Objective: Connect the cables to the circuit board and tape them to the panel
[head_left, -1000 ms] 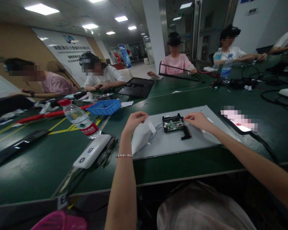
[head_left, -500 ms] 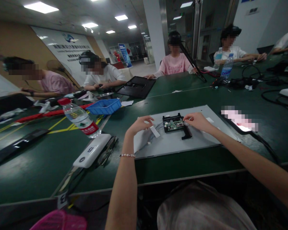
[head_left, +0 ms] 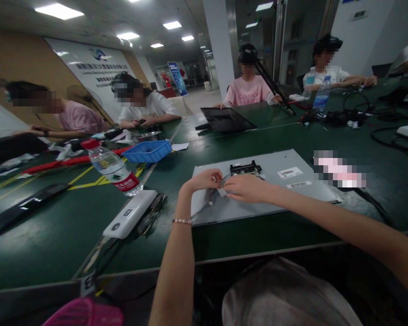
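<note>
A flat grey metal panel (head_left: 275,199) lies on the green table before me. On it sits a black bracket (head_left: 246,167) with a green circuit board, now largely covered by my right hand (head_left: 246,188). My left hand (head_left: 204,179) is pinched at the panel's left part, on a white strip (head_left: 221,192) that hangs below its fingertips. The right hand's fingers are bent together and meet the left fingertips near this strip; what they hold, if anything, is hidden. Thin grey cables (head_left: 204,206) run beneath the left hand.
Left of the panel are a white power bank (head_left: 131,213), eyeglasses (head_left: 152,214), a water bottle (head_left: 114,168) and a blue bin (head_left: 148,151). To the right lies a phone (head_left: 340,170) with a cable. Across the table, a person holds a black panel (head_left: 227,119); several others sit around.
My right hand has moved left from the circuit board to my left hand, uncovering labels on the panel. Across the table, the black panel has shifted right and turned.
</note>
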{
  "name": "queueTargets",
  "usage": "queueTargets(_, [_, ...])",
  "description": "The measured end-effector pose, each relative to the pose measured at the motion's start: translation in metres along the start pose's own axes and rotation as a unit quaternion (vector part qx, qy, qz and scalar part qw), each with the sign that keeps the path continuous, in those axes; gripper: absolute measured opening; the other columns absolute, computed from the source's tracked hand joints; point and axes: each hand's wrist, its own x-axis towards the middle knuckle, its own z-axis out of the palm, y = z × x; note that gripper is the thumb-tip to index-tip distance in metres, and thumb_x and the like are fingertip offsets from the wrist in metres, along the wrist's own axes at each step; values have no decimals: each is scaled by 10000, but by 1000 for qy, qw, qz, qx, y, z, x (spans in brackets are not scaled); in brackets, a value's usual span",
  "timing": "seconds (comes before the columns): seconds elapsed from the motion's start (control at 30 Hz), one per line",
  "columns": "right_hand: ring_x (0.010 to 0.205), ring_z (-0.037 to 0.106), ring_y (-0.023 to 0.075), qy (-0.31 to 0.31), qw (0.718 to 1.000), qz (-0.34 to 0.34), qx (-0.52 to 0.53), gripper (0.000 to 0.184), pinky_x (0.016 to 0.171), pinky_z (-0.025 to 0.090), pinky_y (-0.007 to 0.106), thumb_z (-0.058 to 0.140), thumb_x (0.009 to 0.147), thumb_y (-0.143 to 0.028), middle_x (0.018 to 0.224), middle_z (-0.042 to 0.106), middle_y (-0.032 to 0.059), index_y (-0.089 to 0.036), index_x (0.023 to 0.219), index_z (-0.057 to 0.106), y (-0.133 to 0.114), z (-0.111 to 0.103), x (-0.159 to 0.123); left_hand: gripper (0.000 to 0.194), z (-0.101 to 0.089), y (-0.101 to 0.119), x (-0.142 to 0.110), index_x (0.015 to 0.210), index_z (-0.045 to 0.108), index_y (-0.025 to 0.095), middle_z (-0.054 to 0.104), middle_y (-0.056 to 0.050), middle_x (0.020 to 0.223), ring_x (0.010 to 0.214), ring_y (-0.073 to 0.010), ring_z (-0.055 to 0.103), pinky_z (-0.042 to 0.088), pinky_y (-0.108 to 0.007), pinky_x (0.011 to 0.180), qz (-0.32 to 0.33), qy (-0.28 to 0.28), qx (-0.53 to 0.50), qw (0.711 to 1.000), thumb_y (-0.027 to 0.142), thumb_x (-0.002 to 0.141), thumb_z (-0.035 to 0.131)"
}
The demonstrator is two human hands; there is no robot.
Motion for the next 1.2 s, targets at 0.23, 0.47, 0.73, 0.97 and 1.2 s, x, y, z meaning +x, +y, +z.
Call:
queueTargets(0.23, [966, 622, 248, -40, 999, -11, -19, 303, 844, 450, 354, 448, 930, -302, 1005, 676, 159, -90, 1007, 650, -18, 21, 11, 309, 2, -14, 2, 868, 559, 179, 599, 23, 730, 669, -143, 566, 421, -230, 601, -31, -1, 24, 999, 239, 579, 652])
queueTargets(0.47, [1005, 617, 273, -59, 998, 9, 9, 429, 854, 458, 373, 499, 886, -454, 1096, 646, 181, -99, 1100, 610, -31, 17, -1, 206, 3, -14, 5, 846, 577, 180, 633, 1, 741, 634, -148, 584, 408, -230, 558, -66, 18, 53, 996, 262, 659, 603])
queueTargets(0.73, [1020, 606, 283, -63, 998, 5, 24, 542, 872, 451, 398, 508, 848, -548, 1127, 631, 180, -100, 1141, 588, -35, 14, -2, 238, 27, 18, 26, 912, 626, 82, 683, -164, 910, 876, -237, 656, 462, -279, 729, -178, 95, 317, 927, 95, 846, 398])
queueTargets(0.97, [987, 615, 284, -84, 996, -4, 12, 523, 850, 458, 398, 496, 858, -551, 1079, 639, 180, -99, 1109, 580, -38, 10, -6, 295, 60, 20, 42, 1071, 543, 38, 673, -205, 913, 915, -267, 669, 507, -316, 738, -256, 234, 374, 860, 62, 906, 300])
queueTargets(1.2, [1033, 593, 291, -80, 996, -28, -8, 548, 867, 458, 400, 467, 865, -561, 1136, 608, 200, -84, 1118, 564, -39, 10, -10, 266, 61, 12, 38, 1061, 556, 66, 674, -185, 894, 888, -265, 673, 511, -328, 739, -249, 262, 381, 851, 129, 917, 341])
